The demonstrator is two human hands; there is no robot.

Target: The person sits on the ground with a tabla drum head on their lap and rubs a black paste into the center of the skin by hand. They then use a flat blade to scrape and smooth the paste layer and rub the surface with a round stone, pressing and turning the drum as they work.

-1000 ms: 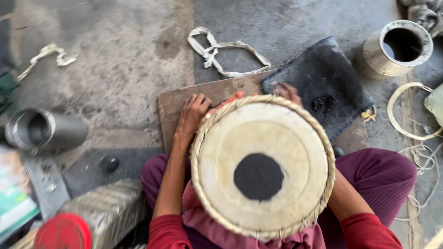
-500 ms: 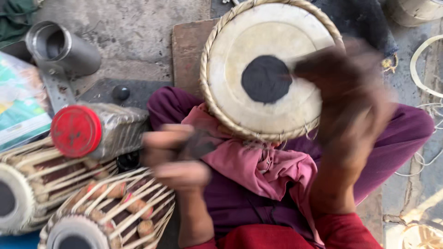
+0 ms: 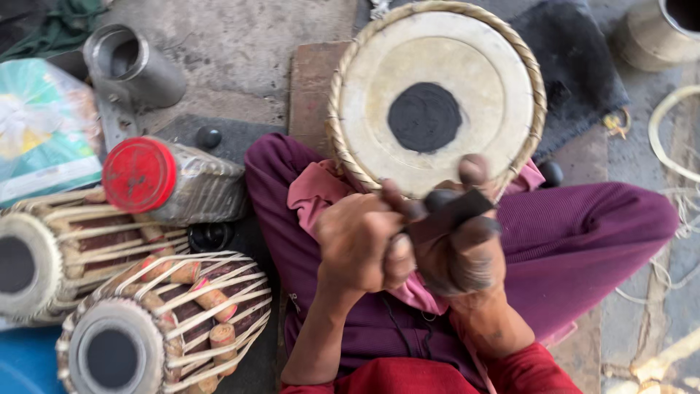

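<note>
Both hands meet at 6 o'clock of the drum head (image 3: 436, 95) resting on the lap, the left hand (image 3: 359, 242) curled shut and the right hand (image 3: 459, 244) gripping a small dark stone (image 3: 453, 208), blackened like the drum's centre patch (image 3: 424, 117).

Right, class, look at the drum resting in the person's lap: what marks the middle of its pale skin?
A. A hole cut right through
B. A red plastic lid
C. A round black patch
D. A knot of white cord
C: the drum in the lap has a pale round skin with a solid black circular patch at its middle, ringed by a braided rim.
</note>
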